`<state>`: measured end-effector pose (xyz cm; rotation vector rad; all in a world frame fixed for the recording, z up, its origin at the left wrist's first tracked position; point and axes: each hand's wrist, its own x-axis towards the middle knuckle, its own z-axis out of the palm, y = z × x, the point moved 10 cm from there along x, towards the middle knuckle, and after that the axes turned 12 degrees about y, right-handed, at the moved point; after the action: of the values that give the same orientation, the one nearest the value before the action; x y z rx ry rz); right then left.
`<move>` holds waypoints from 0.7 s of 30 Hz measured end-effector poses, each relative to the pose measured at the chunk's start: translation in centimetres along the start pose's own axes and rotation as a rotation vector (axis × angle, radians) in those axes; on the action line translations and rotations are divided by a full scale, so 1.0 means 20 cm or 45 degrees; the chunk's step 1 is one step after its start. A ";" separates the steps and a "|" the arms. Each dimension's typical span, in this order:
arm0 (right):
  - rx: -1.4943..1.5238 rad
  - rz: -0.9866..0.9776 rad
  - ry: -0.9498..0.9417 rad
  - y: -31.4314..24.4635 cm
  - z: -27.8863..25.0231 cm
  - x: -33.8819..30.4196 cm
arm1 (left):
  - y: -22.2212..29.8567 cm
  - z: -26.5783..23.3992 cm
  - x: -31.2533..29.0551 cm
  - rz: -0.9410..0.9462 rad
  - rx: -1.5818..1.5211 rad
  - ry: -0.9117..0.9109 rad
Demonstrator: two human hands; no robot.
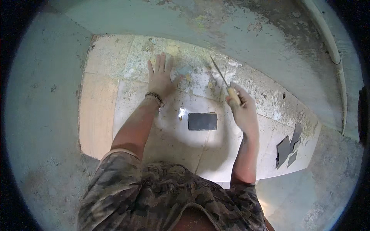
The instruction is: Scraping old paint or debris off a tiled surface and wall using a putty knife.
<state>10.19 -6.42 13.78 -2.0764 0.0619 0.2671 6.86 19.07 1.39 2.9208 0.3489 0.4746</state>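
Observation:
My left hand (161,77) lies palm down with its fingers spread on the stained, flaking far part of the countertop (169,136). A dark beaded band circles that wrist. My right hand (243,106) is wrapped round the pale handle of a thin-bladed knife (231,91). Its narrow metal blade slants up and to the left, the tip near the counter's far edge. I cannot tell whether the blade touches the surface. Between my forearms a dark grey rectangular block (202,121) rests flat on the whitish tiles, touched by neither hand.
Several torn dark grey sheets (283,150), like sandpaper, lie at the counter's right end. A greenish wall (154,19) with peeling patches rises behind the far edge. A pale pipe (327,36) runs down that wall at right. Another wall (50,96) borders the left end.

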 end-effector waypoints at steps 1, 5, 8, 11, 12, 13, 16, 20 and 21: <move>-0.068 -0.052 0.005 -0.08 -0.01 0.03 | -0.01 0.01 0.01 -0.025 0.012 -0.022; -0.331 -0.237 0.078 -0.32 0.00 0.13 | -0.02 0.05 0.01 -0.042 0.010 -0.058; -0.273 -0.243 0.149 -0.53 0.02 0.11 | -0.05 0.08 0.00 -0.085 0.026 -0.108; -0.293 -0.248 0.238 -0.59 0.01 0.17 | -0.03 0.08 0.01 -0.072 0.030 -0.121; -0.301 -0.241 0.236 -0.57 0.02 0.19 | -0.04 0.09 0.00 -0.073 0.024 -0.129; -0.301 -0.262 0.206 -0.55 0.03 0.20 | -0.03 0.10 0.01 -0.074 0.010 -0.108; -0.201 -0.275 0.224 -0.55 0.02 0.18 | -0.04 0.10 0.01 -0.078 0.002 -0.105; -0.291 -0.277 0.266 -0.61 0.04 0.20 | -0.03 0.09 0.02 -0.076 -0.031 -0.098; -0.427 -0.253 0.236 -0.60 0.06 0.20 | -0.04 0.09 0.02 -0.072 -0.036 -0.104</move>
<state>15.76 0.95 22.56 -2.4163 -0.0825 -0.0416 7.58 19.68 -0.27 2.8842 0.4084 0.3487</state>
